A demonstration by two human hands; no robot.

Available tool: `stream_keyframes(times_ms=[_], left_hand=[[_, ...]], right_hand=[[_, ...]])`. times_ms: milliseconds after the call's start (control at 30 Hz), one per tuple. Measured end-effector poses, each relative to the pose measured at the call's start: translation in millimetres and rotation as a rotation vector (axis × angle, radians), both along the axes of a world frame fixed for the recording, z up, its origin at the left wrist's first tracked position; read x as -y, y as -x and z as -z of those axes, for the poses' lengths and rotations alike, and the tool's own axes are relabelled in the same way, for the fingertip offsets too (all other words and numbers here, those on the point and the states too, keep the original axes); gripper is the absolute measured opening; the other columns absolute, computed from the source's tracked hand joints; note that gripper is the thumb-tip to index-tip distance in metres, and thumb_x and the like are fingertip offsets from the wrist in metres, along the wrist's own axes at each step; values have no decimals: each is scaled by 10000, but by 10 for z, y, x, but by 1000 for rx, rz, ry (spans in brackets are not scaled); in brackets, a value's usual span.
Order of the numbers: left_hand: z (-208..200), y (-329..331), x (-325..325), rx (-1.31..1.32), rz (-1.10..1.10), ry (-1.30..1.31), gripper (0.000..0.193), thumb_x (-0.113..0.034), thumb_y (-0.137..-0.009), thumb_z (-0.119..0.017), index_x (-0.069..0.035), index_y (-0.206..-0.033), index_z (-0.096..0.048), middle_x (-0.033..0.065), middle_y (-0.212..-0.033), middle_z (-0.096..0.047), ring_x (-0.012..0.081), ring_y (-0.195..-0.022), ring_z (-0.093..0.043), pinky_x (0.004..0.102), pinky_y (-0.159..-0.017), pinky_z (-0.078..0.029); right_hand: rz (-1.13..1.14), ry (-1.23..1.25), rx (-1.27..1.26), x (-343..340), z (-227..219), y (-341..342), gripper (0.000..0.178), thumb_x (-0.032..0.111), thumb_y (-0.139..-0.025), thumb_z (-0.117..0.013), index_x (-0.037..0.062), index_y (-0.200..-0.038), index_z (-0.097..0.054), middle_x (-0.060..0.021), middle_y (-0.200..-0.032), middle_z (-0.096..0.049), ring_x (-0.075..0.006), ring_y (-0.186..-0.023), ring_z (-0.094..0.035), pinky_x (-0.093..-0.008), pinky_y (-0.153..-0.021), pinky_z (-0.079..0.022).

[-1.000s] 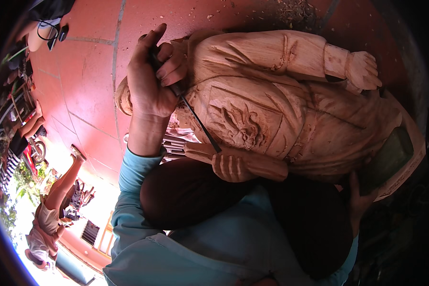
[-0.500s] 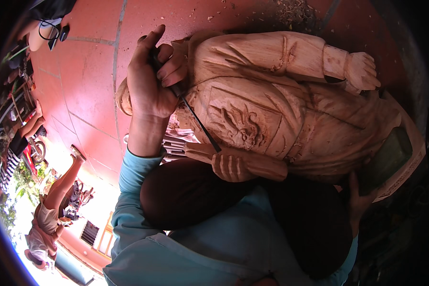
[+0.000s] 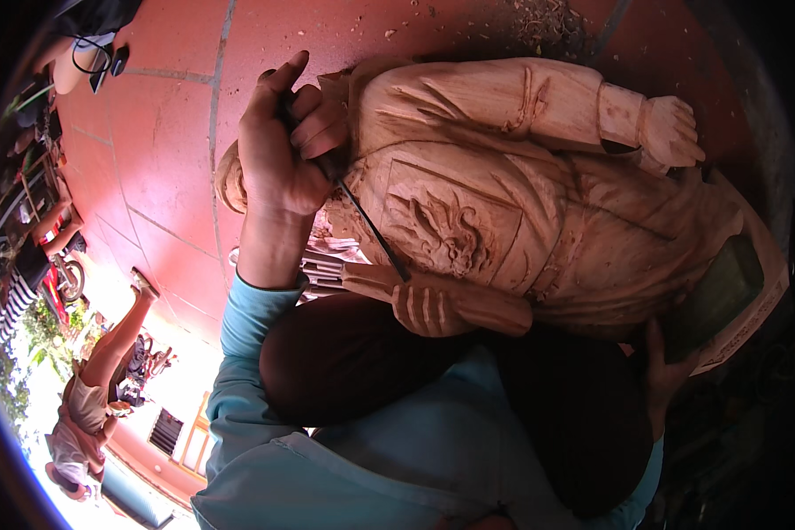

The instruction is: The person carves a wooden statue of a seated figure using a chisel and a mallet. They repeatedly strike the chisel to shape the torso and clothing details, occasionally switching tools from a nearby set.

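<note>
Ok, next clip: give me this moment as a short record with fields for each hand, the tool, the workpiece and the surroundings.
left hand: left hand wrapped around a thin dark carving tool
tool: slants down to the statue's lower carved hand, tip at its wrist
right hand: right hand rests at the statue's base end, grip unclear
workpiece: pale wooden statue lying across the lap
surroundings: red tiled floor with wood chips

A woodcarving workshop yard: unfinished wooden statue (image 3: 539, 203) on red tiled floor (image 3: 168, 132) strewn with wood chips (image 3: 539, 18).
</note>
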State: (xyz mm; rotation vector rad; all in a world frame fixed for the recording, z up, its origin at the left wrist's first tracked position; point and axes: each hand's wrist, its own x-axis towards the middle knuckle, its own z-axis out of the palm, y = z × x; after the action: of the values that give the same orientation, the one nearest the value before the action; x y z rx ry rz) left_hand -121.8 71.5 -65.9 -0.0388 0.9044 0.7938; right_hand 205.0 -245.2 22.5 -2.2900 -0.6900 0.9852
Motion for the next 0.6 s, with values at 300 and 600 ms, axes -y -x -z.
stream_keyframes(times_ms=[300, 600], left_hand=[[-16, 19, 10, -31, 9, -29, 262, -201, -999, -391, -43, -1187, -485, -29, -582, -250, 81, -441, -230, 209, -365, -219], [-15, 59, 9, -115, 15, -49, 278, -202, -1004, -383, -34, -1207, -471, -24, -601, -268, 82, -447, -240, 213, -367, -225]], right_hand=[[83, 36, -11, 9, -10, 79, 550, 6, -865, -649, -38, -1366, -426, -138, -1410, -464, -233, -1307, -432, -368, -1104, -310], [-27, -6, 11, -65, -28, 98, 539, 7, -865, -641, -54, -1361, -436, -153, -1416, -459, -243, -1326, -415, -373, -1115, -299]])
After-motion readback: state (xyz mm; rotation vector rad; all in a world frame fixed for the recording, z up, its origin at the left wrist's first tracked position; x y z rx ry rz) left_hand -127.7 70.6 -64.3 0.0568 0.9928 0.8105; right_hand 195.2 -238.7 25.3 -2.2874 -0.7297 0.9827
